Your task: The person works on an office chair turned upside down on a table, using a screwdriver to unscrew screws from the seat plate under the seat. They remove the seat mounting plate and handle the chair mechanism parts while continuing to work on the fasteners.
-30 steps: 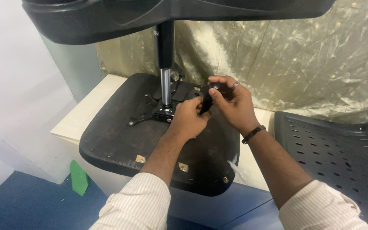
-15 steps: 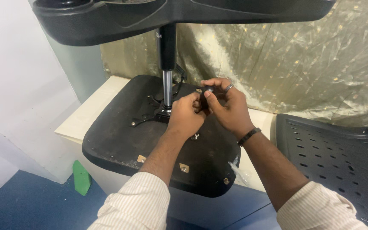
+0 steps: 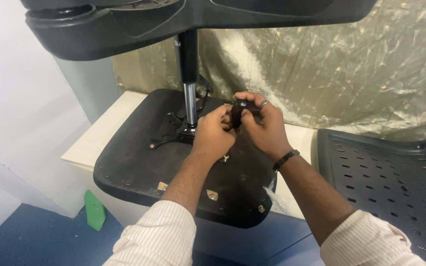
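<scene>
Gleaming small rounded black knob (image 3: 239,109)

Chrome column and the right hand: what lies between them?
In the head view, the left hand lies between chrome column and right hand, both hands gripping a small black part.

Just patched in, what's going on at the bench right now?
A person is working on an upturned office chair seat that lies on a pale table, its gas column standing up with the black base overhead. Both hands meet beside the column: the left hand and right hand together pinch a small black part. What the part is cannot be told. A perforated black panel lies to the right.
</scene>
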